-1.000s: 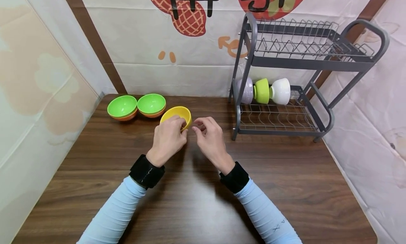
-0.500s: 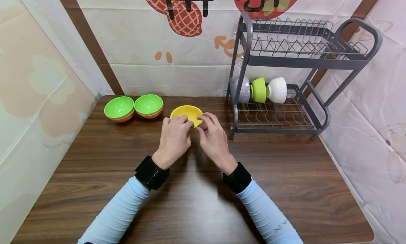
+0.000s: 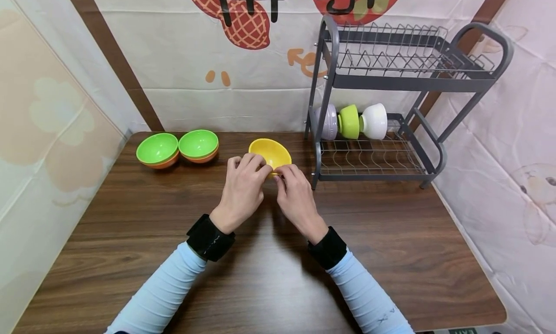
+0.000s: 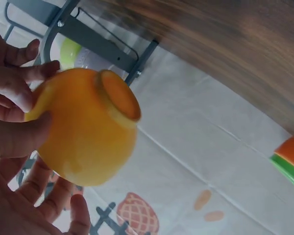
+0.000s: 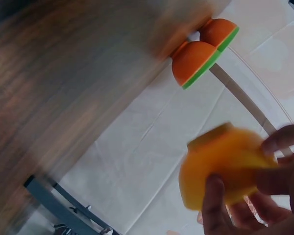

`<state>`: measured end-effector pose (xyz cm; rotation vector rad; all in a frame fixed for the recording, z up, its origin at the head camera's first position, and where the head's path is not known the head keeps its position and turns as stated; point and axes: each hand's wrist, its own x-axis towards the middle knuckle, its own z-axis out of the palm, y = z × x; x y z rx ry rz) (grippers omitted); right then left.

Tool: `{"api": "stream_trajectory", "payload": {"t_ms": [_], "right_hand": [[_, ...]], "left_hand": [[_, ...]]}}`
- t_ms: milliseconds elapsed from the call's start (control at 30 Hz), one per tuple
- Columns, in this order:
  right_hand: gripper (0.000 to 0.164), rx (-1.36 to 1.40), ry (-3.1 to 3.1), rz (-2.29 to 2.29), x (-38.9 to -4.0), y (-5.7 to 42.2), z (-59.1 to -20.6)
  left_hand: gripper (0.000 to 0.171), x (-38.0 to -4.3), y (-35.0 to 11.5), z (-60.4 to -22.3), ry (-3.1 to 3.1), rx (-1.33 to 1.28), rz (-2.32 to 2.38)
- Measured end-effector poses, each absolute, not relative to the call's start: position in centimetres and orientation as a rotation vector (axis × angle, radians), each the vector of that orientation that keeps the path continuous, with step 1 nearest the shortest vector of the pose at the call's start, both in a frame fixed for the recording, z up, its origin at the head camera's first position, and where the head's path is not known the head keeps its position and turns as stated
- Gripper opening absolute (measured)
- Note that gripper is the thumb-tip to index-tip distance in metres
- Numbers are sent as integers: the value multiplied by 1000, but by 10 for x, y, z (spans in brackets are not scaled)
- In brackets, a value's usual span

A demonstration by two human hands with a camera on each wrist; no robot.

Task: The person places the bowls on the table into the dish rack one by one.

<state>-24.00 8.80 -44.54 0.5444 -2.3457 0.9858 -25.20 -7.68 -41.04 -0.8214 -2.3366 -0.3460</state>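
Note:
A yellow bowl (image 3: pixel 271 153) is held off the table between my two hands, its inside tilted toward the head view. At its near left rim, my left hand (image 3: pixel 243 189) pinches the bowl; in the left wrist view the thumb (image 4: pixel 24 134) presses on the outer wall. My right hand (image 3: pixel 297 199) pinches the near right rim, close beside the left fingers. The bowl's round foot (image 4: pixel 120 95) shows in the left wrist view. Seen from the right wrist, the bowl (image 5: pixel 220 166) is blurred, with fingers on its wall.
Two bowls, green inside and orange outside, stand at the back left: one (image 3: pixel 157 149) and its neighbour (image 3: pixel 198 144). A two-tier grey dish rack (image 3: pixel 373 176) stands at the right. Its lower tier holds a lilac bowl (image 3: pixel 329 122), a lime bowl (image 3: pixel 349 122) and a white bowl (image 3: pixel 375 121) on their sides.
The yellow bowl has moved right in my left hand, away from the green bowls. My right hand, apart from it at first, now grips its rim.

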Motion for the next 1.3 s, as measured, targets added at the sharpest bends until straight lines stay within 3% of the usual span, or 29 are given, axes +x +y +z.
{"api": "stream_trajectory", "payload": {"t_ms": [300,700,1300], "right_hand": [[18,414,-2113,964,-234,96,-445],[21,191,-1891,1134,-218,126,-422],[31,-4,-1830,1228,-230,179,-425]], "left_hand": [[33,-255,-67,-402,-2191,-931,-493],[60,-258,-31,-410,-2229,-743,-1042],[60,-285,41,-428,-2687,-854,-701]]}}
